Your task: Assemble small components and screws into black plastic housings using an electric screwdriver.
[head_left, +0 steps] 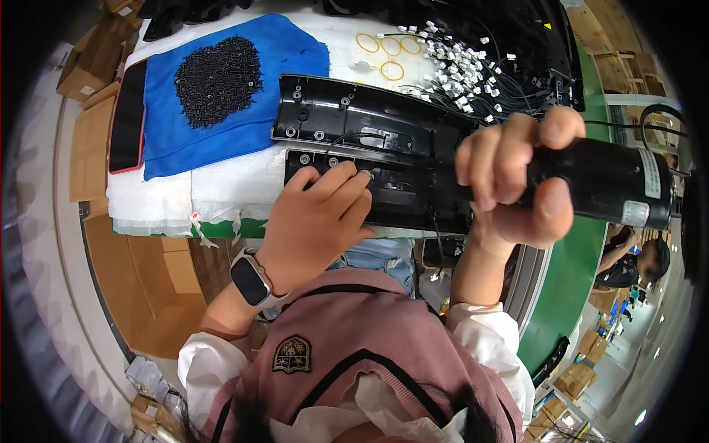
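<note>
My right hand (521, 177) is wrapped round a black electric screwdriver (598, 181), a thick cylinder with pale labels, held above the right end of the work. The hand and tool hide its tip. Under my left hand (317, 214) lies the nearer of two long black plastic housings (399, 177). Its bent fingertips press beside the round screw posts at the left end, and the thumb is at the near edge. Just beyond is the second black housing (332, 114), hollow side up, with metal-ringed posts and a thin cable.
A heap of small black screws (218, 81) lies on a blue cloth (166, 151), beside a phone (129, 114). Yellow rubber bands (392, 71) and black cables with white connectors (461, 70) lie farther back. Open cardboard boxes (151, 273) stand left of the table. A person (642, 262) is at far right.
</note>
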The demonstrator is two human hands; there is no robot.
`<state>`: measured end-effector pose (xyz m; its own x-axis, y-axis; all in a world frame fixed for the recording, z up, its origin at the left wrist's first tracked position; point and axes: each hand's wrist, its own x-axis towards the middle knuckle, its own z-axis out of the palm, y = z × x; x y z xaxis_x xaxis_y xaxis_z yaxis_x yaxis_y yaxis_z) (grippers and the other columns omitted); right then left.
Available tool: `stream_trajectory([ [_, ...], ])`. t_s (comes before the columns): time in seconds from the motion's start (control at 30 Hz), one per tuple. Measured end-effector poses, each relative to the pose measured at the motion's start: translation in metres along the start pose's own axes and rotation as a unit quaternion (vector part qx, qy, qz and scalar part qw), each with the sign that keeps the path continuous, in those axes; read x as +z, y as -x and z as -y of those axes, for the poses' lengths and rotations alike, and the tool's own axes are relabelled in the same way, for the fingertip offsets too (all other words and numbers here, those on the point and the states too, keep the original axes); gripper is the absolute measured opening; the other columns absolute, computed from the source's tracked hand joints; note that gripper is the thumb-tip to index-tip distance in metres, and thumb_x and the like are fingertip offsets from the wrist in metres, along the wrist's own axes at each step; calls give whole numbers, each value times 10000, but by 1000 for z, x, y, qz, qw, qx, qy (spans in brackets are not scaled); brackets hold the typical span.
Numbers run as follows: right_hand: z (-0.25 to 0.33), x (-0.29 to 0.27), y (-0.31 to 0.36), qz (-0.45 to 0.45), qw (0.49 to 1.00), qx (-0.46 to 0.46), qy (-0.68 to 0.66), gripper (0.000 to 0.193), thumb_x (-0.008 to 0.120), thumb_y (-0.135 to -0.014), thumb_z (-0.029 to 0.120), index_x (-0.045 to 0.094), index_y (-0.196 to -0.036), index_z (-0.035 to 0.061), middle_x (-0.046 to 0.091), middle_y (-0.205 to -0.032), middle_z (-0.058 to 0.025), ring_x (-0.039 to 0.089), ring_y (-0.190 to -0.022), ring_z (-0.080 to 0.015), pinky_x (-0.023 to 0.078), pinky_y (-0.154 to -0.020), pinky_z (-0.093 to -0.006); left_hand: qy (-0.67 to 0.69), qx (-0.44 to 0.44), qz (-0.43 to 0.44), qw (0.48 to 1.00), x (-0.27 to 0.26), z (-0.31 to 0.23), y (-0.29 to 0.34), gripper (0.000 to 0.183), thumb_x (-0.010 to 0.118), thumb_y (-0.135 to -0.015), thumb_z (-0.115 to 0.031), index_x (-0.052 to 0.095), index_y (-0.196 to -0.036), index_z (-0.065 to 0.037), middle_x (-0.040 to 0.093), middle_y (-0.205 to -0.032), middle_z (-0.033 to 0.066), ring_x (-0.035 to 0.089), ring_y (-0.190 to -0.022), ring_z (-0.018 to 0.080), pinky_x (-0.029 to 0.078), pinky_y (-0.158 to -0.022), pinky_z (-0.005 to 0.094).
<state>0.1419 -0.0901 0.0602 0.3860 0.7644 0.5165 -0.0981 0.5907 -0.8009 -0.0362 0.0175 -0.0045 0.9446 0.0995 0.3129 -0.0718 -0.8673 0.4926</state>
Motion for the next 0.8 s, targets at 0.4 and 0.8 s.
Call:
stream_trajectory([
  [0.4, -8, 11, 2, -45, 995, 36, 78, 394, 635, -804, 247, 425, -1108, 110, 453, -609, 2, 430, -437, -125, 388, -489, -302, 15, -6, -36, 999, 3, 4, 0, 380, 743, -595, -196, 647, -926, -36, 613, -1117, 31, 550, -1050, 244, 473, -801, 385],
  [0.8, -12, 14, 1, -34, 995, 44, 86, 407, 631, -787, 241, 424, -1113, 112, 475, -627, -1, 437, -451, -127, 380, -481, -299, 32, -9, -43, 999, 6, 7, 2, 370, 750, -575, -162, 650, -907, -32, 617, -1095, 30, 555, -1034, 238, 482, -789, 377],
])
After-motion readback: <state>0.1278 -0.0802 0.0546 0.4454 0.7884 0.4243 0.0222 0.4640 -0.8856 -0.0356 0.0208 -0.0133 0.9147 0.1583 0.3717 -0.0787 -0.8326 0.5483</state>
